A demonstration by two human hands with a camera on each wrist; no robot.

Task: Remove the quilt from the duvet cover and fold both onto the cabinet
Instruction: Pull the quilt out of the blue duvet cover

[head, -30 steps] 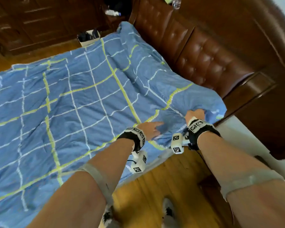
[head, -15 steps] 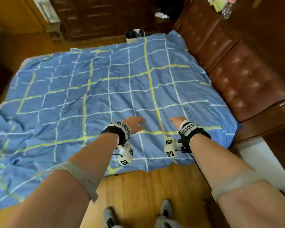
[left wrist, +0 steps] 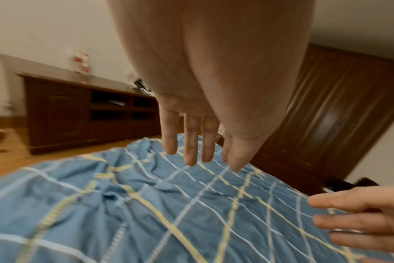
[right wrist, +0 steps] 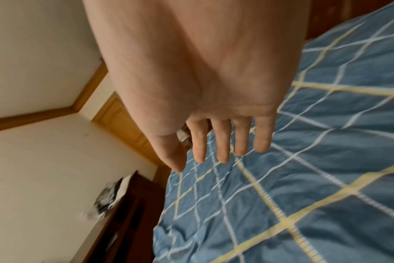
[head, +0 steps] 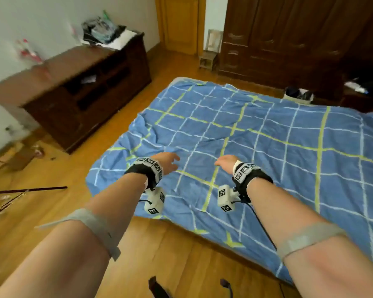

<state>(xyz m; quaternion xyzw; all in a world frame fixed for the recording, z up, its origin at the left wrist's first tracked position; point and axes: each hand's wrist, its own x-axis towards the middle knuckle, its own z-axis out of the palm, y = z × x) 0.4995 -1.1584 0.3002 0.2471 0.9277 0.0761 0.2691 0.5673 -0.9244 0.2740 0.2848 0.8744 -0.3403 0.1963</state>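
**Blue checked cover spread out, cabinet on the far left**

The duvet cover [head: 256,151], blue with white and yellow grid lines, lies spread flat, rumpled at its near-left corner. The dark wooden cabinet [head: 80,82] stands far left against the wall, clutter at its far end.

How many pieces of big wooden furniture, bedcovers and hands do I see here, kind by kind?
Dark wooden furniture: 2, the low cabinet and the tall wardrobe
Blue checked duvet cover: 1
Hands: 2, left hand and right hand, both empty
Total: 5
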